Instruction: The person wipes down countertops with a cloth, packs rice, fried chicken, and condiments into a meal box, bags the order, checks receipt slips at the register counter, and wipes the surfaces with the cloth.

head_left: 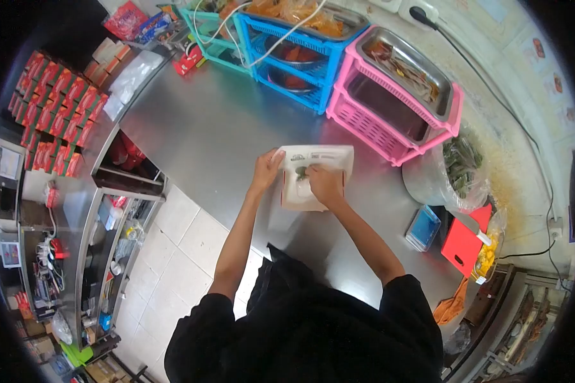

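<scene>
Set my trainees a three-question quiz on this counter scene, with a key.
1. Which hand is over the middle of the white box: A) left or B) right?
2. True or false: the blue rack stands between the turquoise rack and the pink rack.
3. Fill in: the cutting board is ____ in colour.

Key: 1. B; the left hand holds the edge. 2. True. 3. Red.

Left hand (269,167): fingers curled in a grip.
Right hand (326,184): near the left, not touching it, knuckles bent, fingertips turned toward it.
Left forearm (241,233): bare, reaching forward to its hand.
Right forearm (364,239): bare, slanting inward to its hand.
</scene>
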### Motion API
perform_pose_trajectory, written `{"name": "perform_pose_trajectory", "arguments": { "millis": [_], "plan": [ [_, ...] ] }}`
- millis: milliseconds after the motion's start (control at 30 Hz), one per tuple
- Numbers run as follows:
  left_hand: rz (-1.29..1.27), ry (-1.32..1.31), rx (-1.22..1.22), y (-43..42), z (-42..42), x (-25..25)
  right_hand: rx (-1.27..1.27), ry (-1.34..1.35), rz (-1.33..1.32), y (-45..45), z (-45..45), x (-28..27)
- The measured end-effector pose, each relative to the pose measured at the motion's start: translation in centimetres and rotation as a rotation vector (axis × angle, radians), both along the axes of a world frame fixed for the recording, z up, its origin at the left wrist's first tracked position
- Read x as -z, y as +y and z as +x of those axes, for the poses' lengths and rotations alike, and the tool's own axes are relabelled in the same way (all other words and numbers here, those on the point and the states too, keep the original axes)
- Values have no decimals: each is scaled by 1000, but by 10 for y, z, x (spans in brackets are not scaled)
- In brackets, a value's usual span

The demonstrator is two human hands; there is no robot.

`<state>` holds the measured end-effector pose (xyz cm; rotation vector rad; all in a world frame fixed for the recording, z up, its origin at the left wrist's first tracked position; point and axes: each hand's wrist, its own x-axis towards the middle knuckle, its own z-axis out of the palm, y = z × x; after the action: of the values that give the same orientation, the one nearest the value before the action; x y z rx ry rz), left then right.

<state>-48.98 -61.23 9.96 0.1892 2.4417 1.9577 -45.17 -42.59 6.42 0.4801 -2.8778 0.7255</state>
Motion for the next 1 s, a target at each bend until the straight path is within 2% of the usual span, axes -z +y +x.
{"name": "perform_pose_trajectory", "arguments": {
  "millis": [100,200,300,367,433,500,567,667,767,800,833,867,1000],
  "plan": [
    [88,8,29,0,-10,11,-33,17,105,-3,3,-11],
    [10,-66,167,-13,-29,-7,136,-282,229,-32,11,-87],
    [84,-67,261,-21,-53,2,131,-214,-41,-52,-43,-173],
    [85,-22,330,-24,-58,8,196,278,63,-68,-100,-198],
    [23,39,355,-28,-59,14,274,444,197,-73,-172,-167],
    [69,-86,420,-36,-65,15,395,-89,256,-79,-239,-169],
    [80,-113,451,-46,-66,26,605,92,324,-75,-294,-138],
    [115,-79,456,-62,-71,20,628,-18,401,-64,-343,-124],
    [29,-64,456,-76,-80,14,771,-317,205,-53,-377,-97],
    [-13,-66,453,-79,-79,10,736,-385,46,-47,-377,-96],
    [-25,-72,458,-82,-80,9,664,-291,69,-34,-392,-74],
    [-36,-78,464,-84,-80,8,697,-200,35,-26,-400,-57],
    [-95,63,366,-81,-81,21,680,200,-134,-32,-354,-80]
  ]
}}
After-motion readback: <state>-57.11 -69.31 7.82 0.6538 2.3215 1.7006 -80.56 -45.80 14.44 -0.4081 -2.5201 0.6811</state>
